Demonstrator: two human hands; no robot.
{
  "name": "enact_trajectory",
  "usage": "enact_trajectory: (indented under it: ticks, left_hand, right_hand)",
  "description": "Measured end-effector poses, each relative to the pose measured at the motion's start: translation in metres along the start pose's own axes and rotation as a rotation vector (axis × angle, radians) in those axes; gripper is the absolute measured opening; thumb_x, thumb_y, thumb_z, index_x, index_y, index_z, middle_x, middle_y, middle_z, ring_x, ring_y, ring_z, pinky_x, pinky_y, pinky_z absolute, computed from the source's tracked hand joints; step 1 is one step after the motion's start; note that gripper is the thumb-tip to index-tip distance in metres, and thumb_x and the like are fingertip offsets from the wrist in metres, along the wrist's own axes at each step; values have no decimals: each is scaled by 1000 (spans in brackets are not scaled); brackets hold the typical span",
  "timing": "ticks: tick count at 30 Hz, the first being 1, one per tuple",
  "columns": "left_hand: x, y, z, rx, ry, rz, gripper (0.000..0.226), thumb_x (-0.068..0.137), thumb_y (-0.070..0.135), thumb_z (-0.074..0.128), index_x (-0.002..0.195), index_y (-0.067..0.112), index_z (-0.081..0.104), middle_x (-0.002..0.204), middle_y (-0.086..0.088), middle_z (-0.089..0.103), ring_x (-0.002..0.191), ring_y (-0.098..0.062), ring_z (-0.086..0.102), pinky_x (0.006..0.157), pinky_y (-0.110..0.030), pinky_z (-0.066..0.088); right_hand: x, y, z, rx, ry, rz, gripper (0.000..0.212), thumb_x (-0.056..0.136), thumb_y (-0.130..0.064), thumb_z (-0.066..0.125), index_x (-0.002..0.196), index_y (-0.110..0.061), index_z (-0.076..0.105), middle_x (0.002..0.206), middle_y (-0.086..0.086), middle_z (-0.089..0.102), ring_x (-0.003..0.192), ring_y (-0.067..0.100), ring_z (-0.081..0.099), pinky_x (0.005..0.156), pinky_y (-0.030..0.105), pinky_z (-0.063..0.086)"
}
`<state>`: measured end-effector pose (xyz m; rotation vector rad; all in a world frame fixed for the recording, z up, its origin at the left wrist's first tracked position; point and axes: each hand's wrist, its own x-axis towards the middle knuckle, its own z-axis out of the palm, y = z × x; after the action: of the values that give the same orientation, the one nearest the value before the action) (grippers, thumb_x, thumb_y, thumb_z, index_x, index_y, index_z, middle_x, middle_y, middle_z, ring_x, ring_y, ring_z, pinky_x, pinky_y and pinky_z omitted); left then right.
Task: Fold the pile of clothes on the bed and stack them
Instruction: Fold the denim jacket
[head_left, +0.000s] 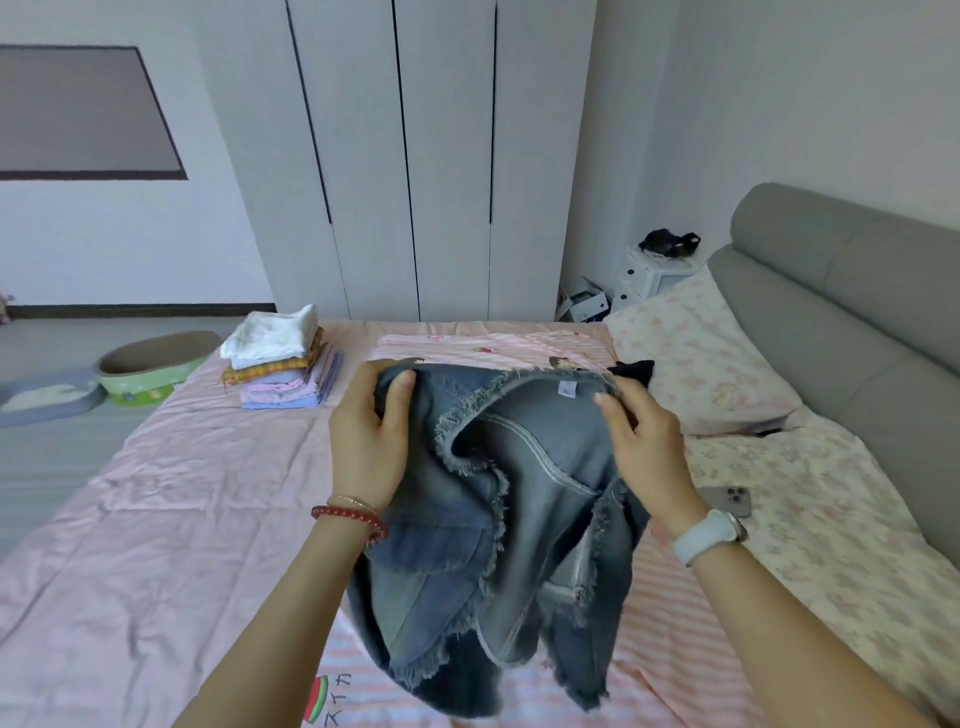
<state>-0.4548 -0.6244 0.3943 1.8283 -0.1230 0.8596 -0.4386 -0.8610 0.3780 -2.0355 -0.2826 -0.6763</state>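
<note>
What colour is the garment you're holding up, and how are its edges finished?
Faded blue denim with frayed, fringed edges; head view shows it, held by both hands.

Soft, even daylight; wide-angle bend at the edges.

No glare and only faint shadows on the bed (156, 493). The wardrobe (415, 156) doors lean and curve; the denim garment (493, 545) blurs slightly at its lower frayed hem, and far corners look soft.

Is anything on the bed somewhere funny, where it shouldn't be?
Yes: a phone lies loose on the floral quilt, right beside the right hand, where folding could bump it. The denim garment has frayed edges, but those look deliberate, not damage.
</note>
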Motion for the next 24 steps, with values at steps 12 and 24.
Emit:
enact_trajectory:
  ticks: [12, 24]
  left_hand:
    - [13, 100, -35, 48, 282, 155, 8, 89, 16, 58, 83, 20, 57, 75, 22, 55, 71, 14, 53, 68, 1, 34]
    - [81, -152, 22, 652, -242, -379, 50, 93, 34, 49, 138, 16, 36, 136, -16, 39, 125, -35, 36, 96, -46, 34]
  right_hand:
    - [42, -108, -68, 100, 191, -257, 19, 89, -9, 60, 106, -4, 68, 84, -17, 62, 75, -5, 59, 70, 2, 40]
    - [108, 72, 133, -506, -396, 195, 36, 93, -25, 48, 126, -12, 54, 120, 18, 56, 114, 37, 50, 90, 45, 44]
